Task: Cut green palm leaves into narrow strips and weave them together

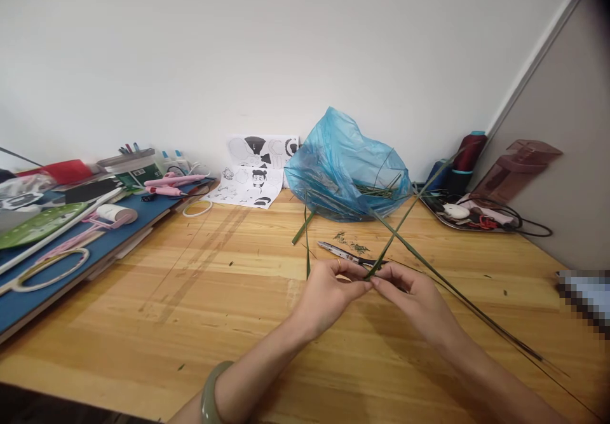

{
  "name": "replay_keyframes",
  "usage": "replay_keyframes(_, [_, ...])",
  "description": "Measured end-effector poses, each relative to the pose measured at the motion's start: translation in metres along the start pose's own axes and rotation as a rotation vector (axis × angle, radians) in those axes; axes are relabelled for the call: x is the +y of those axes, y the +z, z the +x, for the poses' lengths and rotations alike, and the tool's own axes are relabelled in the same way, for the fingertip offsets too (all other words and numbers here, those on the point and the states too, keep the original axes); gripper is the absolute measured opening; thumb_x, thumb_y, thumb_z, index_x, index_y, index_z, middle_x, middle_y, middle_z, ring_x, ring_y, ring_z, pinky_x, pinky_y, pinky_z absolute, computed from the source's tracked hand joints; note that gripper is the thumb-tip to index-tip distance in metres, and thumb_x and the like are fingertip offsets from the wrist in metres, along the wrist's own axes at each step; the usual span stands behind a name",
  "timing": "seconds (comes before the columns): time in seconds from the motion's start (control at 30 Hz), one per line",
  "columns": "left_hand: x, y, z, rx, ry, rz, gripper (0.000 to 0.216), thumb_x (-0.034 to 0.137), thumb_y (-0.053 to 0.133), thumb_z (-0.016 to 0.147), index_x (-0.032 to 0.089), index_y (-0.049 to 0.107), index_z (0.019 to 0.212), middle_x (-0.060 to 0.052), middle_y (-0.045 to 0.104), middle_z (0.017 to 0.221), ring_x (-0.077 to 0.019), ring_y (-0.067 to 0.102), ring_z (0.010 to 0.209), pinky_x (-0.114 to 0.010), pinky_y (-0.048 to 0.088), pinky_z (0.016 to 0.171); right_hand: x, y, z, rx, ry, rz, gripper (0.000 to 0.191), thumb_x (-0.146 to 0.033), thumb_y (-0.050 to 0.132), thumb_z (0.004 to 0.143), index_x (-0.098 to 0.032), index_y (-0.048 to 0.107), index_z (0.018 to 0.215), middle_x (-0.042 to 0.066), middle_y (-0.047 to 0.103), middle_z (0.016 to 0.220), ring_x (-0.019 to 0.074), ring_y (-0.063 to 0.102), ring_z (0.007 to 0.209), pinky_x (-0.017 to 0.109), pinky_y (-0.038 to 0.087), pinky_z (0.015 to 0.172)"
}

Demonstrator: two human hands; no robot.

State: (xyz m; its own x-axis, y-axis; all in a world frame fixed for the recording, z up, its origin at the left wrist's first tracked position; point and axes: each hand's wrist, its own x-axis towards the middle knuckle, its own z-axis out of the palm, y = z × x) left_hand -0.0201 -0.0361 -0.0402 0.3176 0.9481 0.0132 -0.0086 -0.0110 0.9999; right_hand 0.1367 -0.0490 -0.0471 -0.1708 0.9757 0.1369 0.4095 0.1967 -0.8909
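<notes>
My left hand (328,287) and my right hand (410,290) meet over the wooden table (190,297), both pinched on long green grass blades (405,217) where the blades cross. One blade runs up and right toward the thread spools; another trails down to the right across the table. A short blade (307,246) hangs by my left hand. Just behind my fingers lie small scissors (345,254). My left wrist wears a green bangle (210,395).
A blue plastic bag (347,170) with more grass sits behind the scissors. Printed cartoon sheets (252,179) lean at the wall. Craft tools, tape and blue boards (71,239) crowd the left. A metal tray (469,217), thread spools and cables stand at the right.
</notes>
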Motion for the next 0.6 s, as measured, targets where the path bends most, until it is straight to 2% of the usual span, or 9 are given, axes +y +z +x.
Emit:
replay_keyframes(0.1, [0.0014, 0.0004, 0.0, 0.017, 0.025, -0.004, 0.016, 0.022, 0.063, 0.062, 0.011, 0.065, 0.073, -0.008, 0.066, 0.077, -0.0184, 0.057, 0.073, -0.029, 0.043, 0.07, 0.0018, -0.0022, 0.0006, -0.051, 0.019, 0.078, 0.019, -0.035, 0.051, 0.076, -0.019, 0.055, 0.068, 0.0, 0.056, 0.069, 0.0162, 0.051, 0.068, 0.025, 0.039, 0.061])
replay_keyframes(0.23, [0.0026, 0.0011, 0.0004, 0.004, 0.034, -0.03, 0.01, 0.017, 0.061, 0.063, 0.012, 0.064, 0.07, -0.006, 0.065, 0.072, -0.0157, 0.057, 0.068, -0.027, 0.043, 0.066, 0.0016, -0.0055, 0.0008, -0.136, 0.011, 0.159, 0.016, -0.034, 0.053, 0.076, -0.02, 0.058, 0.082, 0.001, 0.059, 0.078, 0.0176, 0.053, 0.074, 0.027, 0.041, 0.064])
replay_keyframes(0.4, [0.0052, 0.0024, 0.0013, 0.007, 0.024, -0.09, 0.02, 0.012, 0.064, 0.058, 0.014, 0.057, 0.077, 0.001, 0.058, 0.06, -0.0104, 0.053, 0.059, -0.022, 0.04, 0.058, -0.0004, -0.0059, -0.0005, -0.096, 0.012, 0.161, 0.016, -0.033, 0.053, 0.076, -0.018, 0.056, 0.073, 0.001, 0.057, 0.072, 0.0165, 0.053, 0.07, 0.026, 0.041, 0.062])
replay_keyframes(0.5, [0.0072, 0.0025, 0.0016, -0.041, 0.027, -0.088, 0.015, 0.013, 0.065, 0.058, 0.013, 0.058, 0.072, -0.001, 0.059, 0.066, -0.0105, 0.052, 0.063, -0.023, 0.04, 0.062, -0.0026, -0.0048, -0.0013, -0.082, 0.013, 0.222, 0.014, -0.031, 0.053, 0.076, -0.017, 0.057, 0.074, 0.0, 0.058, 0.073, 0.0149, 0.053, 0.071, 0.024, 0.041, 0.064])
replay_keyframes(0.6, [0.0066, 0.0016, 0.0015, -0.068, -0.001, -0.052, 0.01, 0.018, 0.066, 0.059, 0.012, 0.06, 0.065, -0.001, 0.059, 0.064, -0.0101, 0.051, 0.06, -0.022, 0.039, 0.06, -0.0039, -0.0038, -0.0012, -0.07, 0.027, 0.251, 0.014, -0.029, 0.054, 0.076, -0.017, 0.057, 0.072, -0.001, 0.057, 0.07, 0.0129, 0.052, 0.066, 0.022, 0.04, 0.059])
